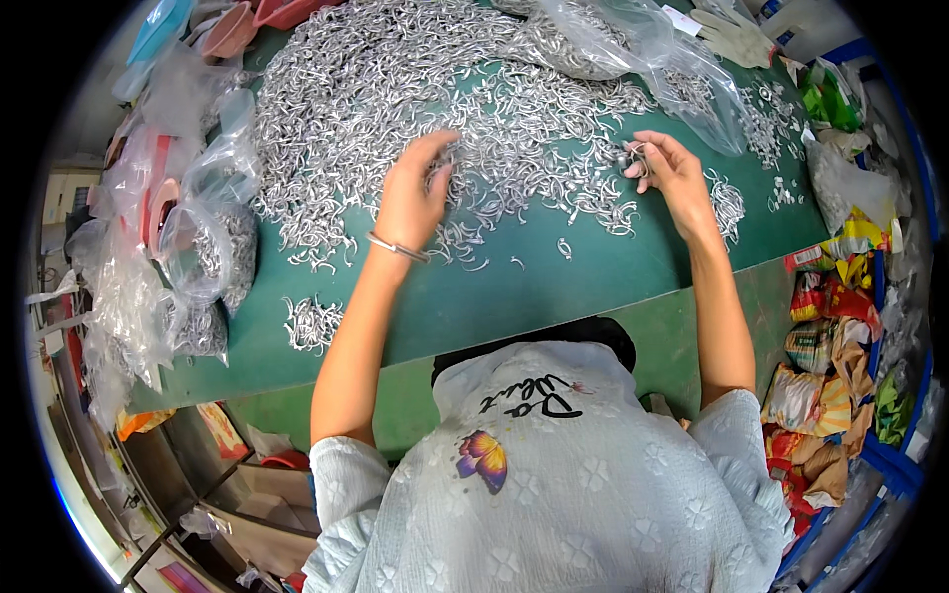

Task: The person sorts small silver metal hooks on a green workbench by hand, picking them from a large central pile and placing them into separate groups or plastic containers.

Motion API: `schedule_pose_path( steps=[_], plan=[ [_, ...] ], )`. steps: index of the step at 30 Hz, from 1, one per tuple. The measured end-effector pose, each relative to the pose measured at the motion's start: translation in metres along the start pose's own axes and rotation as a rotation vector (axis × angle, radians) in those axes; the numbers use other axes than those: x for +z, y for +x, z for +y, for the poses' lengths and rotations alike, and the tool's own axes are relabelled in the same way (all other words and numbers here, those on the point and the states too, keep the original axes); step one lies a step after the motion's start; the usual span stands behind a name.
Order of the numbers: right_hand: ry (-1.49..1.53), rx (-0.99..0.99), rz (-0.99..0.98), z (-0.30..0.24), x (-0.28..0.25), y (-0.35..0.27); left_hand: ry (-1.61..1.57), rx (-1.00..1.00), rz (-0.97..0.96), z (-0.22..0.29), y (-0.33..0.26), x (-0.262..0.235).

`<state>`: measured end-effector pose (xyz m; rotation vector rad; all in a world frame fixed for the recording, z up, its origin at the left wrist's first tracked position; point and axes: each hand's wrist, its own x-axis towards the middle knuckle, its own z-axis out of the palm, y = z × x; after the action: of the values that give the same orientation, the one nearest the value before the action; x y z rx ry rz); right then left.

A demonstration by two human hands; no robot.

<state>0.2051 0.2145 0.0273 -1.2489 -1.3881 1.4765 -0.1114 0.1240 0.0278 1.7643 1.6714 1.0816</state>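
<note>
A wide heap of small, curved silver metal pieces spreads across the green tabletop. Over the heap's near part is my left hand, a bangle on its wrist. Its fingers are bent and slightly blurred, the thumb stands apart from them, and I see nothing held between. At the heap's right edge, my right hand pinches a few curved metal pieces between thumb and fingers. How many it holds is hard to make out. A few loose pieces lie on the green surface between my hands.
A small separate pile lies at the near left, another beyond my right wrist. Clear bags of pieces crowd the left edge. A large plastic bag and a glove lie at the back right. Packages fill the right-hand shelf.
</note>
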Motion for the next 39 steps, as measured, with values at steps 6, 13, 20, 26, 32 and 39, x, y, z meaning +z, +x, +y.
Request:
schedule_pose_path(
  steps=[6,13,20,26,32,39],
  plan=[
    [-0.929,-0.495,0.044,-0.006,-0.01,-0.026,0.553,0.115,-0.098,0.034,-0.011,0.034],
    [-0.882,-0.67,-0.194,0.026,0.028,-0.07,0.65,0.32,-0.24,0.029,-0.031,0.071],
    [-0.594,-0.751,-0.107,0.031,0.041,-0.061,0.416,0.318,-0.067,0.02,-0.042,0.054],
    [-0.147,-0.187,0.159,0.013,-0.003,-0.03,0.276,0.25,0.074,0.008,-0.022,0.047],
    [-0.937,-0.549,0.229,0.007,-0.029,-0.055,0.232,0.034,0.214,0.016,-0.015,0.034],
    [-0.964,-0.588,0.006,0.014,-0.003,-0.074,0.233,0.162,-0.051,0.071,-0.067,0.071]
  ],
)
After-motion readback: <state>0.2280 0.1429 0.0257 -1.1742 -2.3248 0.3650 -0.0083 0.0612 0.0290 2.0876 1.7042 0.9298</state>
